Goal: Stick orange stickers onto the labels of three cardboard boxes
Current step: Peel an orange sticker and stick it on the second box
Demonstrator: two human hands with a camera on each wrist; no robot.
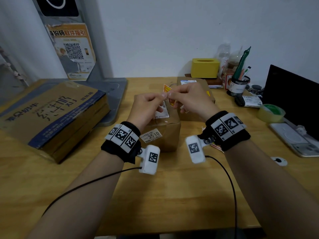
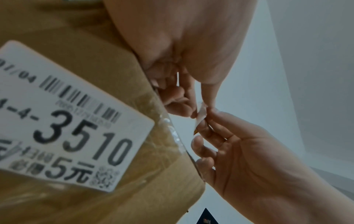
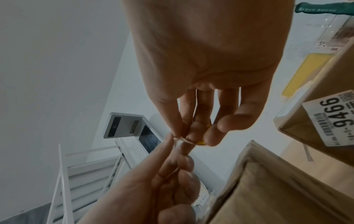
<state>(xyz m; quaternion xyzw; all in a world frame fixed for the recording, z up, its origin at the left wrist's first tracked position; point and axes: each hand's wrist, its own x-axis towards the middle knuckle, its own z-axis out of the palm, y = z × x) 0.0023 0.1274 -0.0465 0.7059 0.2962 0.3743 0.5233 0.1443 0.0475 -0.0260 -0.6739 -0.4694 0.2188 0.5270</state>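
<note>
A: Hands first, head view. Where are yours?

B: Your left hand [image 1: 146, 107] and right hand [image 1: 189, 99] meet fingertip to fingertip above the small cardboard box [image 1: 164, 133] on the table [image 1: 172, 195]. Both pinch the orange sticker [image 1: 167, 88], which stands up behind your fingertips, off the box. A second cardboard box [image 1: 195, 83] sits just behind, a large flat carton [image 1: 53, 118] well to the left.

A: And the label?

B: The white label [image 1: 162, 111] lies on the small box's top, under your hands; a price tag [image 1: 151, 136] reading 3510 is on its near side.

A: Left wrist view?

B: Your left hand's [image 2: 182, 45] thumb and forefinger are curled onto a pale strip of the sticker [image 2: 201, 115]; your right hand [image 2: 249, 151] pinches the same strip from the other side, its other fingers loosely spread. The price tag [image 2: 67, 115] fills the left.

A: Right wrist view?

B: Your right hand's [image 3: 210, 53] grip is closed on the sticker [image 3: 201, 143], a sliver of yellow-orange showing between the fingers. Your left hand [image 3: 153, 189] pinches it from below. The second box [image 3: 325, 106] carries a tag reading 9466.
</note>
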